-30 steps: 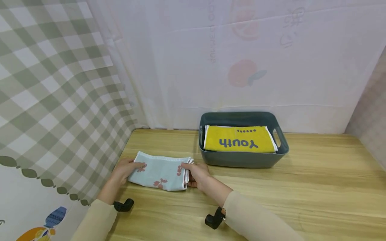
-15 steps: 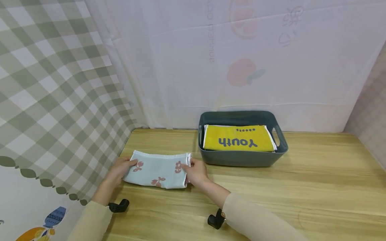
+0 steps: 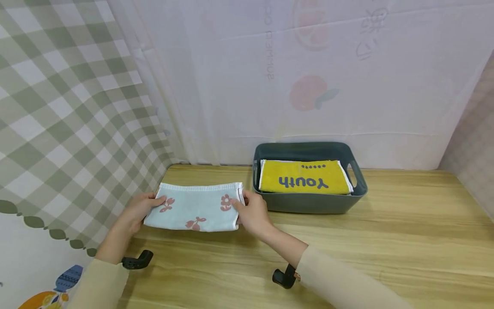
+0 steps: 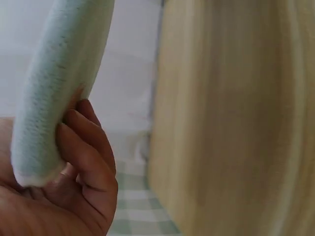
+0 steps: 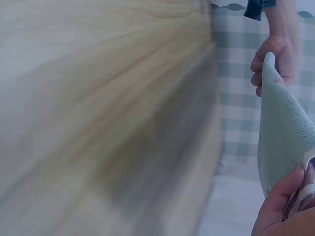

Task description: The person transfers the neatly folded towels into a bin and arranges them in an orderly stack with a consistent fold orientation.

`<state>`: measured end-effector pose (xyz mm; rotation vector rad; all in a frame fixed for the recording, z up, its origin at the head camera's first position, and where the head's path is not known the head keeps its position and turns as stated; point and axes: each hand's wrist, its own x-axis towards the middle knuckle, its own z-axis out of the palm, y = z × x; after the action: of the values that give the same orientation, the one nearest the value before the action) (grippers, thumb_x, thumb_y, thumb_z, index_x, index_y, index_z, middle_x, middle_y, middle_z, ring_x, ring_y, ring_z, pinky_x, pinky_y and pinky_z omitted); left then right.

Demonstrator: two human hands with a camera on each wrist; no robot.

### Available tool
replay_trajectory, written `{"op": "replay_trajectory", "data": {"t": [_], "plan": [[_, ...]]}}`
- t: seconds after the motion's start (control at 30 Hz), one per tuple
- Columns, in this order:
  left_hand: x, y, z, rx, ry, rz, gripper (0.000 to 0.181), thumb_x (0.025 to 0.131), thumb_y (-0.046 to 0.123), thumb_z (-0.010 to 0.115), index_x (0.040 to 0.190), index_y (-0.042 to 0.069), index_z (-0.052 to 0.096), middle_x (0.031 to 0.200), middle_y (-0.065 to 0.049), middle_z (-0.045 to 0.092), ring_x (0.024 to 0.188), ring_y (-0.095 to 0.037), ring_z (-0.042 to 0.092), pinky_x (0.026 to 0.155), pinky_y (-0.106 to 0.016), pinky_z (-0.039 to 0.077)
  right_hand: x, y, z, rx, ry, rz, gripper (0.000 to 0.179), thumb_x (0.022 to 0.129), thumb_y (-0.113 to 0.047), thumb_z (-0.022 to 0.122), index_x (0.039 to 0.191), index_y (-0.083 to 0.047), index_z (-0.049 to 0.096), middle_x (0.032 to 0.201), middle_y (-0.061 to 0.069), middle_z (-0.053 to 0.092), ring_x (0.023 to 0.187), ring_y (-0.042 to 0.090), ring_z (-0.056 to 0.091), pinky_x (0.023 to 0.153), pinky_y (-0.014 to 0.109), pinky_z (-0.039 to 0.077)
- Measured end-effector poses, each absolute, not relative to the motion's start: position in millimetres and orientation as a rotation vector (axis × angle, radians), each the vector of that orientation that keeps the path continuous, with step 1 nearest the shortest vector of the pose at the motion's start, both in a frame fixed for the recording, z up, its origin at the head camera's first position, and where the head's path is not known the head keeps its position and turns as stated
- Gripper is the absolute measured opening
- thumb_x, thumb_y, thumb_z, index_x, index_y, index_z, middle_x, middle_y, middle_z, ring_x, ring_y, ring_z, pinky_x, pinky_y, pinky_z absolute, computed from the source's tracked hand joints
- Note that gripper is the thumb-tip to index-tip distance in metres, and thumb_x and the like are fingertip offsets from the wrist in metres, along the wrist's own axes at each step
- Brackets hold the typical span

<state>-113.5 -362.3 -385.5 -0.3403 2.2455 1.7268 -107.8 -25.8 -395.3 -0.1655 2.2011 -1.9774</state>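
A folded pale blue-green towel (image 3: pixel 194 206) with reddish flower and cherry shapes and white edges is held above the wooden table. My left hand (image 3: pixel 136 211) pinches its left end, thumb on top and fingers beneath. In the left wrist view those curled fingers (image 4: pixel 86 147) wrap under the towel's rounded fold (image 4: pixel 59 93). At the other end, my right hand (image 3: pixel 254 213) grips the layered right edge, thumb over the top. The right wrist view shows reddish inner layers between right thumb and fingers, with the towel (image 5: pixel 283 132) stretching away to the left hand (image 5: pixel 275 59).
A dark grey-green plastic basket (image 3: pixel 308 204) with side handle holes stands at the back of the wooden table (image 3: pixel 405 223). In it lies a folded yellow towel (image 3: pixel 305 177) lettered "Youth". A checked cloth (image 3: pixel 77 107) hangs on the left, a white printed cloth (image 3: pixel 231 86) behind.
Both hands have raised the folded towel off the table. Its left end has shifted left and the towel looks flatter and more taut. The basket stays in place.
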Motion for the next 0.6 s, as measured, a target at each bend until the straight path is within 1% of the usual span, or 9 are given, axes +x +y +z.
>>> {"op": "replay_trajectory", "data": {"t": [0.1, 0.2, 0.3, 0.5, 0.6], "plan": [[-116, -360, -373, -0.326, 2.259, 1.739, 0.031, 0.108, 0.027, 0.061, 0.127, 0.003, 0.064, 0.089, 0.006, 0.074, 0.078, -0.012, 0.071, 0.069, -0.03, 0.059, -111, -21, -383, -0.182, 2.21, -1.985, 0.019, 0.105, -0.007, 0.063, 0.119, 0.007, 0.068, 0.091, 0.016, 0.066, 0.07, 0.021, 0.073, 0.058, 0.033, 0.062], [-118, -354, -361, -0.305, 2.283, 1.749, 0.038, 0.108, 0.028, 0.061, 0.133, 0.0, 0.061, 0.089, 0.007, 0.074, 0.078, -0.012, 0.071, 0.069, -0.029, 0.059, -113, -14, -371, -0.192, 2.219, -1.995, 0.02, 0.105, -0.008, 0.063, 0.119, 0.006, 0.067, 0.093, 0.017, 0.066, 0.071, 0.021, 0.073, 0.058, 0.033, 0.062], [-121, -346, -350, -0.275, 2.29, 1.77, 0.039, 0.109, 0.028, 0.059, 0.133, -0.003, 0.058, 0.089, 0.007, 0.074, 0.077, -0.012, 0.072, 0.067, -0.028, 0.059, -116, -5, -362, -0.204, 2.245, -1.985, 0.021, 0.105, -0.008, 0.064, 0.12, 0.006, 0.067, 0.095, 0.017, 0.066, 0.072, 0.021, 0.072, 0.059, 0.033, 0.062], [-126, -324, -334, -0.228, 2.264, 1.855, 0.037, 0.11, 0.027, 0.056, 0.133, -0.001, 0.054, 0.089, 0.005, 0.075, 0.077, -0.012, 0.073, 0.067, -0.029, 0.061, -125, 19, -348, -0.216, 2.317, -1.93, 0.025, 0.106, -0.011, 0.063, 0.125, 0.005, 0.066, 0.1, 0.017, 0.068, 0.076, 0.022, 0.072, 0.061, 0.033, 0.061], [-128, -311, -329, -0.213, 2.278, 1.895, 0.035, 0.11, 0.024, 0.056, 0.133, -0.003, 0.054, 0.088, 0.003, 0.074, 0.076, -0.013, 0.074, 0.066, -0.03, 0.062, -129, 32, -344, -0.21, 2.347, -1.903, 0.028, 0.107, -0.012, 0.062, 0.129, 0.005, 0.065, 0.102, 0.018, 0.069, 0.079, 0.024, 0.073, 0.063, 0.033, 0.062]]}}
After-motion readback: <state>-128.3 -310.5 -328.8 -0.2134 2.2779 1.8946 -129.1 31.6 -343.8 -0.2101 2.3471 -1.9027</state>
